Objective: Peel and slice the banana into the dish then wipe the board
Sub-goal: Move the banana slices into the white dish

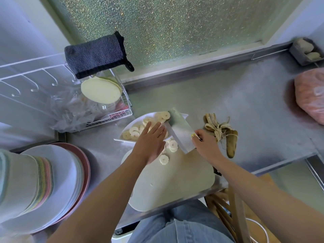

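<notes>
A white dish [128, 128] holds several banana slices [134, 131]. More slices [164, 159] lie on the pale cutting board [175, 181] just in front of it. My right hand [206, 143] grips the handle of a broad cleaver [180, 130], whose blade is tilted over the dish rim with slices [164, 116] resting on its far end. My left hand [151, 142] is flat with straight fingers, against the blade's side and above the dish edge. The empty banana peel [222, 132] lies on the metal counter to the right of the knife.
A grey cloth [96, 54] hangs on a wire rack [108, 116] at the back left. Stacked plates [52, 181] fill the near left. A pink bagged bundle [310, 97] lies far right and a small tray [306, 51] in the back corner. A wooden chair [228, 207] stands below the counter edge.
</notes>
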### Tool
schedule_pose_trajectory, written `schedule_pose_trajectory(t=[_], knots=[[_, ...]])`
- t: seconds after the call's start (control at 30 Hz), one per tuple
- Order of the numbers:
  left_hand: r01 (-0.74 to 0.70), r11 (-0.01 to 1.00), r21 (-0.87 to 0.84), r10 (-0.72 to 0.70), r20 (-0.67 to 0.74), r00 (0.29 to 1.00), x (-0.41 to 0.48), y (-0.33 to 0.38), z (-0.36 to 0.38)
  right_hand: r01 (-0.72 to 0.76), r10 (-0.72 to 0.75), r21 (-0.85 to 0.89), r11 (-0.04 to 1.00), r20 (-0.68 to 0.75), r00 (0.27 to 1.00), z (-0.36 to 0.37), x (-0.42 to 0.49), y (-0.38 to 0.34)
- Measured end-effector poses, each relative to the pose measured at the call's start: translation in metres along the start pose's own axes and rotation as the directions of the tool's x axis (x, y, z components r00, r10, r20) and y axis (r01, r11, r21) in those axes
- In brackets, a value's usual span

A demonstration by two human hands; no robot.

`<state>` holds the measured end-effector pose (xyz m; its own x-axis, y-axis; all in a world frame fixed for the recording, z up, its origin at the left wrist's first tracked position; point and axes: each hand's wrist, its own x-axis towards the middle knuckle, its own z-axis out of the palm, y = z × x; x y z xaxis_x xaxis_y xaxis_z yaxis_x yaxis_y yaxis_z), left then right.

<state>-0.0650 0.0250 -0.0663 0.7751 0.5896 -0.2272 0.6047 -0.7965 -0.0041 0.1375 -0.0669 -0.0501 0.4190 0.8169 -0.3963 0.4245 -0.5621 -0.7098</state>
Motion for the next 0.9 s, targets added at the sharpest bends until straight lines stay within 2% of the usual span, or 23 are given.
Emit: schedule_pose_trajectory(t=[0.17, 0.3, 0.37, 0.5, 0.63, 0.77, 0.9], knots=[[-0.048, 0.990, -0.130, 0.027, -0.160, 0.987, -0.003, 0.001, -0.006, 0.026, -0.026, -0.040, 0.999, 0.006, 1.000, -0.007, -0.004, 0.009], [0.034, 0.974, -0.224, -0.087, -0.235, 0.968, 0.005, 0.004, -0.015, 0.045, -0.045, -0.069, 0.997, 0.000, 0.999, -0.006, -0.004, 0.011], [0.059, 0.970, -0.235, -0.109, -0.208, 0.972, 0.014, 0.004, -0.018, 0.059, -0.059, -0.075, 0.995, 0.006, 0.998, -0.007, -0.003, 0.009], [0.014, 0.984, -0.178, -0.033, -0.104, 0.994, 0.027, 0.002, -0.015, 0.082, -0.081, -0.069, 0.994, 0.015, 0.997, -0.010, -0.001, 0.002], [0.058, 0.990, -0.128, -0.063, -0.035, 0.997, 0.022, -0.002, -0.013, 0.074, -0.073, -0.057, 0.996, 0.014, 0.997, -0.013, 0.002, 0.000], [0.103, 0.980, -0.168, -0.110, -0.032, 0.993, 0.011, -0.012, -0.015, 0.069, -0.070, -0.038, 0.997, -0.005, 0.998, -0.015, 0.001, -0.001], [0.082, 0.982, -0.171, -0.100, -0.100, 0.990, 0.016, -0.008, -0.023, 0.059, -0.059, -0.083, 0.995, 0.008, 0.998, -0.008, 0.002, -0.001]])
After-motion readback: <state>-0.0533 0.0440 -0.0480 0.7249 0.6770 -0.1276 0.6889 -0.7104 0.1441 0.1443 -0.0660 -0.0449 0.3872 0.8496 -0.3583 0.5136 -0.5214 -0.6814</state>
